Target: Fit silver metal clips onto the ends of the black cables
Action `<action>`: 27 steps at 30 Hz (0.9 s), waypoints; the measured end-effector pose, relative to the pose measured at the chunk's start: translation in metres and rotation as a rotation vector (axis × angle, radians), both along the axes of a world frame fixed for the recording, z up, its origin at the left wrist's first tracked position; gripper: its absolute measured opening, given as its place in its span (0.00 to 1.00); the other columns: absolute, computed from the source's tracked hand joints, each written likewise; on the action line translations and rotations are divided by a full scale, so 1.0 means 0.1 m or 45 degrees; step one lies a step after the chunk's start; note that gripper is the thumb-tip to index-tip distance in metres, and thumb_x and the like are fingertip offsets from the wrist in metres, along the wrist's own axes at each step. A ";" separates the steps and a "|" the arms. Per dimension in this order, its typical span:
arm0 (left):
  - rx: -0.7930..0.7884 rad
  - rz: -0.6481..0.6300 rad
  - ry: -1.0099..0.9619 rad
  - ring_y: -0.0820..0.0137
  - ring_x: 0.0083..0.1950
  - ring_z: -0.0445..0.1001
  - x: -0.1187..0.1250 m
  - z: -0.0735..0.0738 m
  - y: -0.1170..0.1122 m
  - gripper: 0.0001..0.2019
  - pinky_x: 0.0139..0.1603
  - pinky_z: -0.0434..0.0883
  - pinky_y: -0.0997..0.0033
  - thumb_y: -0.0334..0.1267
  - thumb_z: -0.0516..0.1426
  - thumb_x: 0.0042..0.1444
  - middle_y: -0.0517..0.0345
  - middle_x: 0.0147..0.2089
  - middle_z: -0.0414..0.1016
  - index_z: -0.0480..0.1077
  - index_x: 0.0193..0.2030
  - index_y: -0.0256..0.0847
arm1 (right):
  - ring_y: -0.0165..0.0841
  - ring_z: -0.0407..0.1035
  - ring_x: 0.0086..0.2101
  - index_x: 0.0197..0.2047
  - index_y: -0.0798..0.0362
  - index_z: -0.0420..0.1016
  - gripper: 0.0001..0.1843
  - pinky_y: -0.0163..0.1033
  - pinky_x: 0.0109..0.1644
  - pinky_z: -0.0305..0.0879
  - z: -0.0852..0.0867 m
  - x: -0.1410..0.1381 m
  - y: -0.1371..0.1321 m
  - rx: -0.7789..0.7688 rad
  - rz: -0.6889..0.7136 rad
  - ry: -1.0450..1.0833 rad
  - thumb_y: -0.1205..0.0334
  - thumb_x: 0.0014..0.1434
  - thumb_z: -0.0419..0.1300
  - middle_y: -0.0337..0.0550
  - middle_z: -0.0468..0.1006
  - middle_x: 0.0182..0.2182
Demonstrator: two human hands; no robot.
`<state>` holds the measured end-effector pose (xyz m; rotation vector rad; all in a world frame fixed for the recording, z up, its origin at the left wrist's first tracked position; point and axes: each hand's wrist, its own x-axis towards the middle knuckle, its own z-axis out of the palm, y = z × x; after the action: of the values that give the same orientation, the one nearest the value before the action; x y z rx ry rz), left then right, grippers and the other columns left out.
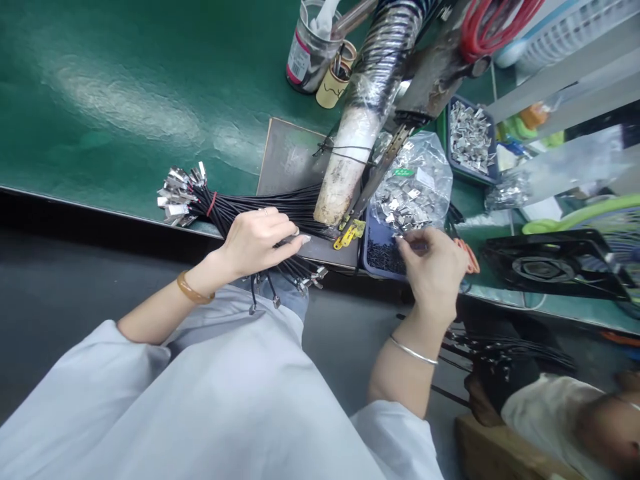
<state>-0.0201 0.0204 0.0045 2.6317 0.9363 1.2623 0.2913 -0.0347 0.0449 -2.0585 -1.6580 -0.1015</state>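
Note:
My left hand (263, 237) lies over a bundle of black cables (295, 200) at the bench edge, thumb and fingers loosely stretched toward the right. Silvery metal connectors (177, 197) cap the cables' left ends, and a red tie (213, 203) binds them. More metal-tipped cables (275, 300) hang over the edge below that hand. My right hand (433, 267) is closed in a pinch above a blue tray (380, 268) of small black parts (383, 255). What its fingertips hold is too small to make out. Beside them, a clear plastic bag (425, 167) of metal connectors rests on the tray.
A wrapped duct (355, 140) and a metal arm (385, 163) reach down between my hands, by a yellow tool part (349, 235). Behind stand a plastic cup (307, 60) and a bin of metal pieces (470, 140). A black fan (550, 267) and another person's arm (600, 427) are right.

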 end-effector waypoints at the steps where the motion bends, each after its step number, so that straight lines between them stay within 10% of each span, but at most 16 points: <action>1: -0.031 -0.009 0.017 0.72 0.26 0.68 -0.02 0.01 0.04 0.19 0.29 0.59 0.70 0.42 0.55 0.68 0.60 0.22 0.72 0.72 0.26 0.39 | 0.36 0.68 0.25 0.24 0.47 0.67 0.13 0.42 0.32 0.61 -0.02 0.01 0.03 -0.034 0.014 -0.054 0.55 0.56 0.63 0.41 0.77 0.24; 12: 0.048 -0.062 0.252 0.61 0.43 0.71 0.17 0.13 0.07 0.14 0.41 0.68 0.62 0.30 0.54 0.67 0.48 0.37 0.75 0.75 0.30 0.37 | 0.35 0.64 0.26 0.25 0.48 0.60 0.09 0.40 0.30 0.51 -0.05 -0.21 0.16 -0.153 0.055 -0.290 0.65 0.52 0.57 0.42 0.73 0.25; 22: -0.162 -0.430 -0.006 0.69 0.35 0.74 0.18 0.19 -0.16 0.16 0.40 0.71 0.70 0.34 0.48 0.72 0.52 0.34 0.80 0.78 0.42 0.39 | 0.31 0.73 0.22 0.27 0.49 0.68 0.11 0.37 0.23 0.70 0.23 -0.60 -0.22 0.496 0.041 0.613 0.62 0.53 0.67 0.38 0.79 0.28; 27: -0.652 -0.449 -0.150 0.74 0.27 0.72 0.22 0.26 -0.16 0.15 0.31 0.66 0.75 0.34 0.53 0.69 0.57 0.27 0.78 0.77 0.33 0.37 | 0.33 0.80 0.29 0.31 0.51 0.71 0.09 0.41 0.34 0.81 0.14 -1.02 -0.42 0.483 0.257 0.837 0.63 0.59 0.67 0.39 0.82 0.33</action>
<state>0.0024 0.0041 0.0310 2.1719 0.6316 0.9295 0.1893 -0.0763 0.0589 -1.4202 -1.2936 0.2803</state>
